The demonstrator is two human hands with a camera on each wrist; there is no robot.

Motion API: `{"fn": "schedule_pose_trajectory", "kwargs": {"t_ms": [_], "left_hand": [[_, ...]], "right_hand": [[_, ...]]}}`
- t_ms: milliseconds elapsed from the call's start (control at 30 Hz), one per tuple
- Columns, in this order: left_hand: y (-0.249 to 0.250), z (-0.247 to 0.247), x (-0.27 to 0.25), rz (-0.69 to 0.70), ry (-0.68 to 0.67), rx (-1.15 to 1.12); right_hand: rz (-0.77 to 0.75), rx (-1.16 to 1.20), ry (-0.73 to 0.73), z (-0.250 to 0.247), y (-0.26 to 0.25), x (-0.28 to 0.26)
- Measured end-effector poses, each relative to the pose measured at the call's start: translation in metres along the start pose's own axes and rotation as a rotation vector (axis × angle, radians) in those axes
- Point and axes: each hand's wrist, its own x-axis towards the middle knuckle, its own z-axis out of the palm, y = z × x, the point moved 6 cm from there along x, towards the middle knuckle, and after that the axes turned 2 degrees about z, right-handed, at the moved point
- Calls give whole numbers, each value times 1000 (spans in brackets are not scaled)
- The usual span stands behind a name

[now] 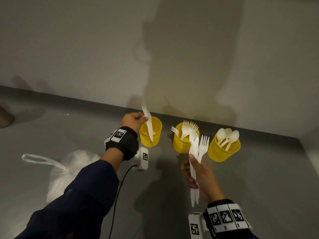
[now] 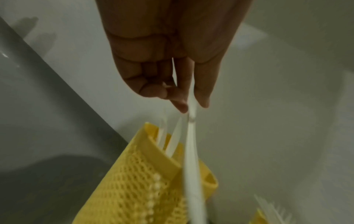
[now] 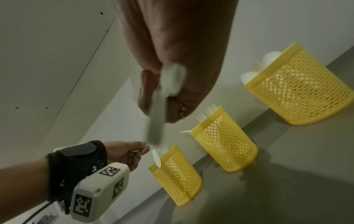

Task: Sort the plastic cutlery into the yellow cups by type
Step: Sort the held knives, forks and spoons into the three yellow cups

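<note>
Head view: a person's left hand [image 1: 133, 120] pinches a white plastic knife [image 1: 148, 122] by its middle and holds it upright over the left yellow cup [image 1: 150, 133], its lower end already inside the rim, evidently so it can drop in handle first. The right hand [image 1: 198, 175], nearer the body, grips a small bundle of unsorted cutlery [image 1: 196, 152], a fork and at least one other piece, apparently as stock to draw from. The middle cup [image 1: 185, 138] bristles with forks; the right cup [image 1: 224, 147] holds spoons. A white plastic bag [image 1: 72, 168] lies on the grey table [image 1: 259, 187].

Left wrist view: thumb and fingers [image 2: 180, 103] close on the blurred knife directly above the mesh cup, where other white pieces already stand.

Right wrist view: the right hand's fingers [image 3: 147, 91] curl round the bundle's handles, and the three cups line the wall, each type apart, so one reach serves each piece.
</note>
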Motion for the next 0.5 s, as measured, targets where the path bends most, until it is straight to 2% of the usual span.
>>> {"fn": "schedule_pose_trajectory", "kwargs": {"t_ms": [100,233,333,433,500], "left_hand": [[-12,7,2,-51,-27,33],[-15,14,-6,-29,-55,149],[-14,27,-14,-23,-130,247],[-17,40,-33,42,-167,322],[-31,54,-52,42,-262,371]], "right_hand": [[-10,10,23,-4,-1,-1],[-44,27,49,-8,-5,-6],[-55,20,47,-9,-4,-10],[-52,13,47,-15,2,-14],[-45,-6,59,-22,7,-17]]}}
